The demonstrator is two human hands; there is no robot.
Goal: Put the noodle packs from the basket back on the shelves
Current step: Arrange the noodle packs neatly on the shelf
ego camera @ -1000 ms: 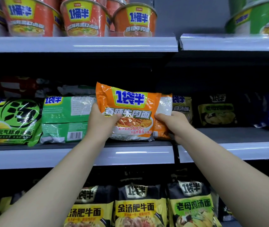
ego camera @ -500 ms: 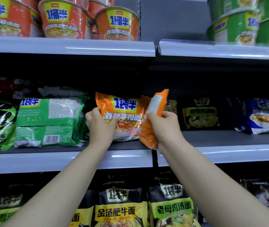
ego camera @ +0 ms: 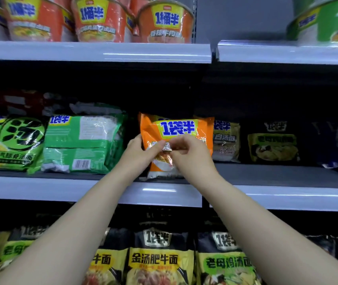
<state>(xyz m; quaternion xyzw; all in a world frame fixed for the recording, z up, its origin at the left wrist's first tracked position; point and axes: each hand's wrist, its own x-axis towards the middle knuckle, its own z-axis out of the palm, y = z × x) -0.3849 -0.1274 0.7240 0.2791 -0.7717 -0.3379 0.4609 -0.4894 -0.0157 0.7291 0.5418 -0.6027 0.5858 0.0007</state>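
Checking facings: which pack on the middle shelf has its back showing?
The green pack just left of the orange pack: its barcode faces out; the others show fronts.

Both hands cover the middle and lower front of the orange noodle pack, so its picture is unreadable. The left hand has its fingers hidden behind the pack's edge. The right hand is blurred, its grip unclear. The top edge cuts the noodle cups, the bottom edge the black packs.
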